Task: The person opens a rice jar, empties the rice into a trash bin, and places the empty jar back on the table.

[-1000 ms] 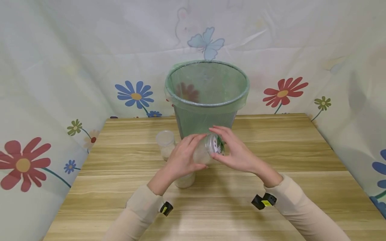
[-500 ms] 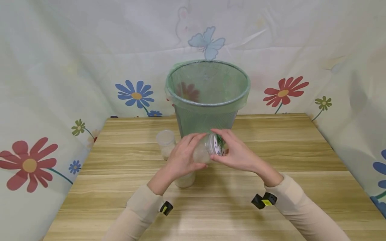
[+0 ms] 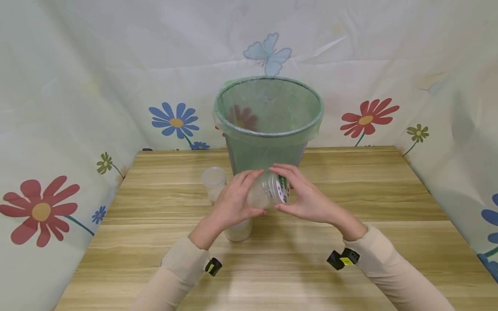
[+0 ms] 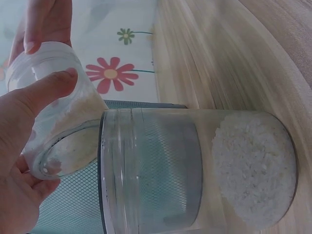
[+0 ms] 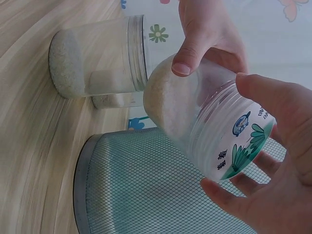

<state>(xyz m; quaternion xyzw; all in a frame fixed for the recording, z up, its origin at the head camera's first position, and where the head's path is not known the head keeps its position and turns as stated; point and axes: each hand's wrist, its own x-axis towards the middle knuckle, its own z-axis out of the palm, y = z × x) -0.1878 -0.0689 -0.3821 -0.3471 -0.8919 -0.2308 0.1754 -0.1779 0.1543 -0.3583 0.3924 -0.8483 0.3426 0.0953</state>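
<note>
A clear plastic jar [image 3: 258, 195] partly filled with pale grains is held tilted on its side above the table. My left hand [image 3: 232, 201] grips its body, with the thumb across the near wall [image 4: 51, 90]. My right hand [image 3: 307, 197] holds the round lid [image 5: 246, 141] by its rim, thumb on one side and fingertips on the other. The lid bears a white and green label and sits at the jar's mouth. Below my left hand stands another clear jar [image 4: 253, 165] with white rice at its bottom. A third jar [image 3: 214, 183] stands farther back on the left.
Just beyond my hands stands a mesh wastebasket [image 3: 266, 151] lined with a thin green bag [image 3: 268, 134]. The wood-patterned table [image 3: 369, 268] ends at a flower-printed curtain [image 3: 186, 52] behind and at both sides.
My right fingers have shifted slightly on the lid rim, and the lid's green print sits higher than before. The jar has tipped slightly; my left hand keeps its grip. Wastebasket and standing jars stay put.
</note>
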